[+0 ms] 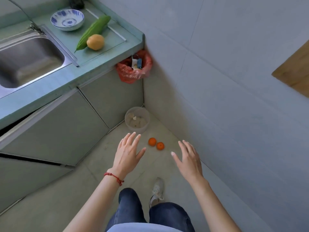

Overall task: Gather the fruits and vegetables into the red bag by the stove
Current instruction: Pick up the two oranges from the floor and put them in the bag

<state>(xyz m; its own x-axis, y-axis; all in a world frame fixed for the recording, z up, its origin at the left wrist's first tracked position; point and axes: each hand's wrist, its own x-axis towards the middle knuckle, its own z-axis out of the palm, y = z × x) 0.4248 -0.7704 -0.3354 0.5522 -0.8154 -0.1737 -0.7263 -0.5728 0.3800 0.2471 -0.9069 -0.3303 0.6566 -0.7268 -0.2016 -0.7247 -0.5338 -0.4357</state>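
Oranges (156, 144) on the floor sit between the empty, spread left hand (127, 152) and right hand (188, 159): take one each, then lift toward the red bag (134, 67) at twelve o'clock.

A gourd (93, 34) and a round fruit (95, 42) touch near the counter's (107, 52) right edge, behind a bowl (67, 19); two tangerines (156, 144) lie on the floor (117, 164) before a bucket (137, 120).
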